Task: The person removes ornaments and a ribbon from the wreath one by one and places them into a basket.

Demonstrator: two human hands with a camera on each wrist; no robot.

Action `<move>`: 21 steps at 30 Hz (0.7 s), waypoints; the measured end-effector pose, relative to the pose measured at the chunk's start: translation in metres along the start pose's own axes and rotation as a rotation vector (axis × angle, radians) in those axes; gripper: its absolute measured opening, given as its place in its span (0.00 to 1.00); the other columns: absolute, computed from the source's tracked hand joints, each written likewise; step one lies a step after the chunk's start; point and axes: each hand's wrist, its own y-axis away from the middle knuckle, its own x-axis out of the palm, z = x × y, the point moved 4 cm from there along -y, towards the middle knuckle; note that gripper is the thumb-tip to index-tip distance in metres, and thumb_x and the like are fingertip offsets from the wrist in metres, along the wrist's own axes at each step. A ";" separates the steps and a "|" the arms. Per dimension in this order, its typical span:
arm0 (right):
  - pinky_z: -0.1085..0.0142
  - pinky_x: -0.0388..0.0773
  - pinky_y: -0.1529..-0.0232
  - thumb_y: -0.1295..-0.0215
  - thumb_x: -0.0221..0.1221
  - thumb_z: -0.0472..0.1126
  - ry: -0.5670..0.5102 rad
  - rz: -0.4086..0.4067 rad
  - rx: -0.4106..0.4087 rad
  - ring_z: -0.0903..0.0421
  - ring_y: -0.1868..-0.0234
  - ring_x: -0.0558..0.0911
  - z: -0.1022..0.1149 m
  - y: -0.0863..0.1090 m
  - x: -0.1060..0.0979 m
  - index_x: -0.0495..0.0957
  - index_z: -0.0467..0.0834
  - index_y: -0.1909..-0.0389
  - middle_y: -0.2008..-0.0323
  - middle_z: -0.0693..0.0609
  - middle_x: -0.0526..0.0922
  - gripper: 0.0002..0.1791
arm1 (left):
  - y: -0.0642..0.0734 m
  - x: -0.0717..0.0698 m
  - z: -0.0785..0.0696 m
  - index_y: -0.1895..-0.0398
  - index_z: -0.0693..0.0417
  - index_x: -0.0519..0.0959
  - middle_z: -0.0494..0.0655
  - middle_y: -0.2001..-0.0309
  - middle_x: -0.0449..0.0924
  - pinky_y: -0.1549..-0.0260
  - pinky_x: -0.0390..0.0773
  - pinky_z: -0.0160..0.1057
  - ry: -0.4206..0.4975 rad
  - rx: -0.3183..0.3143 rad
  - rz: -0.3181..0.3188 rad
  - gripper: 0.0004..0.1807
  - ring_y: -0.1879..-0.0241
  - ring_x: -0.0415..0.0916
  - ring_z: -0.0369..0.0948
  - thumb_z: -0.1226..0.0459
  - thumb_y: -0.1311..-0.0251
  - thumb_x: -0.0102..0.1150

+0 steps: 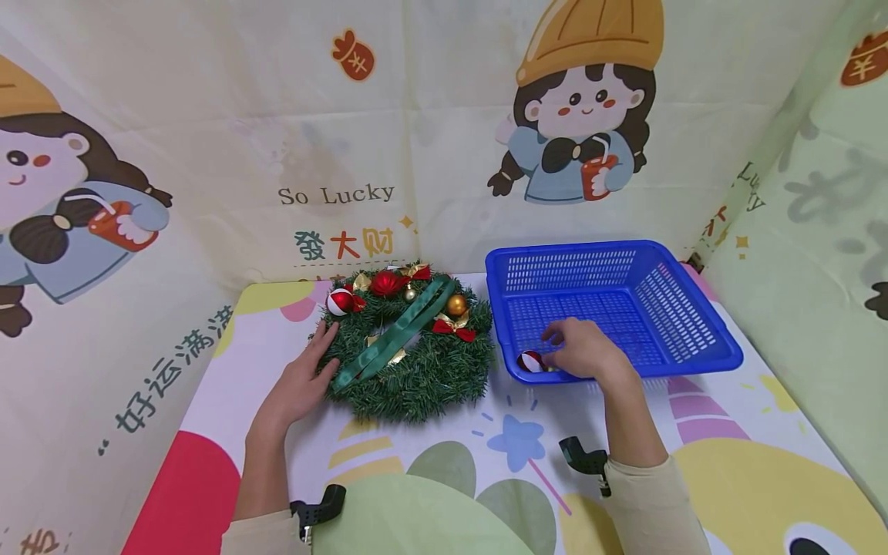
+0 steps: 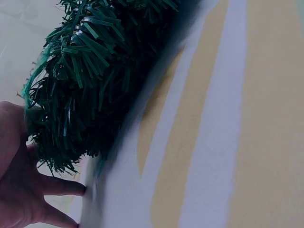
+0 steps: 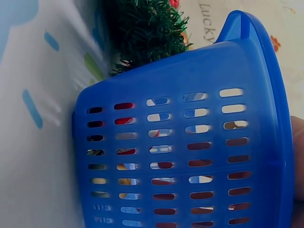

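Note:
A green wreath lies on the table, dressed with red and gold baubles, bows and a green ribbon looped across it. My left hand touches its left side with fingers spread; the left wrist view shows those fingers by the wreath's needles. Inside the near left corner of the blue basket, my right hand reaches down, thumb and fingers apart, beside a red and white bauble. A small yellowish thing shows under the thumb. In the right wrist view the basket wall hides most of this hand.
The basket stands right of the wreath, close to its edge. Behind both rises a printed cloth backdrop. A colourful printed cloth covers the table. Black wrist mounts stick out from both sleeves.

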 end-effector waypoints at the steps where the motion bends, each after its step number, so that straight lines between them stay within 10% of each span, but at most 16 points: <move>1: 0.39 0.80 0.42 0.35 0.67 0.37 -0.004 -0.008 0.000 0.31 0.41 0.80 0.000 0.000 0.000 0.81 0.34 0.40 0.44 0.30 0.83 0.23 | 0.000 0.000 0.000 0.13 0.43 0.44 0.50 0.14 0.33 0.24 0.48 0.71 0.000 -0.001 0.000 0.37 0.17 0.37 0.64 0.59 0.18 0.45; 21: 0.32 0.75 0.37 0.32 0.66 0.41 -0.104 -0.240 0.004 0.29 0.32 0.73 0.009 -0.003 -0.006 0.63 0.39 0.22 0.26 0.31 0.68 0.39 | 0.001 0.000 -0.002 0.13 0.42 0.44 0.50 0.14 0.33 0.25 0.48 0.71 -0.004 -0.002 -0.001 0.37 0.17 0.38 0.64 0.58 0.18 0.45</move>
